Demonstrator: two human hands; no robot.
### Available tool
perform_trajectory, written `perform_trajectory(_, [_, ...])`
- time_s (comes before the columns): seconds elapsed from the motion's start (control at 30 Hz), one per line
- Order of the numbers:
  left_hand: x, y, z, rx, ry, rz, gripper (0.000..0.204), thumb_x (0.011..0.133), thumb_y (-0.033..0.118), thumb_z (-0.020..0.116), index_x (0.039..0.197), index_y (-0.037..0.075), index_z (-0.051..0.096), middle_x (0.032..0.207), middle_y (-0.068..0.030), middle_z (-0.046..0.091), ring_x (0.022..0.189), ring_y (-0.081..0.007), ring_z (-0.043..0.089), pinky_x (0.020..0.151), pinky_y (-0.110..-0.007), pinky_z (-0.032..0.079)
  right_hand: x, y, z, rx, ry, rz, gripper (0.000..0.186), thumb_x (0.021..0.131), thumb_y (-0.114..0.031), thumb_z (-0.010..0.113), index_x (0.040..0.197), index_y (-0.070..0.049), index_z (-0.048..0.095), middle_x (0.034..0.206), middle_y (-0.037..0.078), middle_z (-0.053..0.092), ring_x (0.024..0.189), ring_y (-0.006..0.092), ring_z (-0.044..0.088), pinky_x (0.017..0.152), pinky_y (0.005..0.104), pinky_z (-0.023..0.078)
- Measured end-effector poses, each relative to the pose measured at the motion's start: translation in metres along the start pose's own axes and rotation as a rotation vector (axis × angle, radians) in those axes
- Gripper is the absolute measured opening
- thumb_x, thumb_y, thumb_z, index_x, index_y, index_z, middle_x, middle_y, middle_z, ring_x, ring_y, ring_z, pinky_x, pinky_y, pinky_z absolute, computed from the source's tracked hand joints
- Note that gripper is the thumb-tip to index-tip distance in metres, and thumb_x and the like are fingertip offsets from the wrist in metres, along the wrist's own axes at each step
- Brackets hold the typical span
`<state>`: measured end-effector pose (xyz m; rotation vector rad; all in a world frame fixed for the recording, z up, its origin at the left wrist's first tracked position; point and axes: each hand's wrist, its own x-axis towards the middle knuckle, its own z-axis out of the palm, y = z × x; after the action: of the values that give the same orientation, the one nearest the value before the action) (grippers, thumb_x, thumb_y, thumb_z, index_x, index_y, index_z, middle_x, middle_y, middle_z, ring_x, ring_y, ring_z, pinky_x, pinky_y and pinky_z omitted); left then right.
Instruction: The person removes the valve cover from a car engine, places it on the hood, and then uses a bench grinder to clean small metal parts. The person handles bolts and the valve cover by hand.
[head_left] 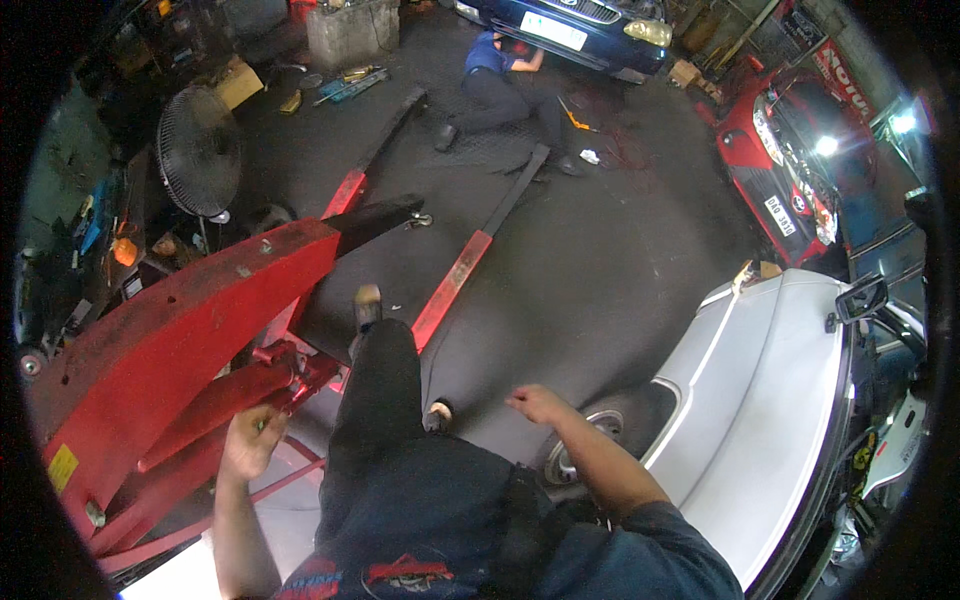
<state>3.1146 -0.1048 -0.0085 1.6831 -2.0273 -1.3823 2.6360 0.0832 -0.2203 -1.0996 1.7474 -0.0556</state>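
Observation:
My left hand is closed, fingers curled, beside the lower part of a red engine hoist. Whether it touches the hoist or holds anything small, I cannot make out. My right hand hangs over the floor in front of me with its fingers bent together; its palm is hidden, and nothing sticks out of it. To the right of that hand is the front wheel of a white vehicle. The hoist's two legs, red turning to black, stretch forward along the floor, with one of my feet between them.
Ahead, a person lies partly under a dark blue car. A red car stands at the far right. On the left are a standing fan and a cluttered bench. Tools and a concrete block sit farther back.

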Motion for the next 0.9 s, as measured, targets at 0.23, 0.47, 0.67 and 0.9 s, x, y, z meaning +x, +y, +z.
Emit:
perform_trajectory(0.23, [0.145,0.107,-0.001,-0.434,0.267,0.296,0.03,0.1,0.024,0.059,0.079,0.002,0.059,0.065,0.0029,0.054,0.059,-0.0031,0.044,0.053,-0.021,0.035,0.064,-0.193,-0.14,-0.083,0.115,-0.595,0.036,0.097,-0.035,0.057,0.11,-0.003,0.069,0.101,0.015,0.068,0.095,0.0267,0.065,0.084,0.0376,0.051])
perform_trajectory(0.47, [0.334,0.125,0.0,-0.648,0.502,0.151,0.03,0.1,0.022,0.059,0.076,0.004,0.058,0.067,0.0051,0.053,0.062,-0.0031,0.044,0.055,-0.022,0.035,0.271,-0.25,-0.272,-0.119,0.21,-0.69,0.033,0.093,-0.031,0.061,0.105,-0.002,0.069,0.096,0.019,0.07,0.09,0.0342,0.067,0.082,0.0424,0.053])
perform_trajectory(0.67, [0.414,0.136,-0.019,-0.693,0.373,-0.121,0.032,0.099,0.024,0.059,0.077,0.0,0.061,0.065,0.0003,0.055,0.06,-0.0069,0.047,0.054,-0.025,0.04,0.381,-0.061,-0.392,-1.13,-0.448,-0.17,0.027,0.086,-0.028,0.058,0.097,-0.006,0.07,0.101,0.018,0.069,0.095,0.0367,0.065,0.081,0.0483,0.052])
perform_trajectory(0.9, [0.485,0.102,-0.043,-0.403,0.577,-0.271,0.037,0.098,0.029,0.056,0.076,-0.001,0.062,0.065,-0.0034,0.058,0.058,-0.0086,0.049,0.051,-0.027,0.039,0.421,-0.031,-0.507,0.284,0.02,0.366,0.022,0.092,-0.023,0.061,0.11,-0.014,0.07,0.101,0.004,0.068,0.081,0.0178,0.064,0.069,0.0367,0.053])
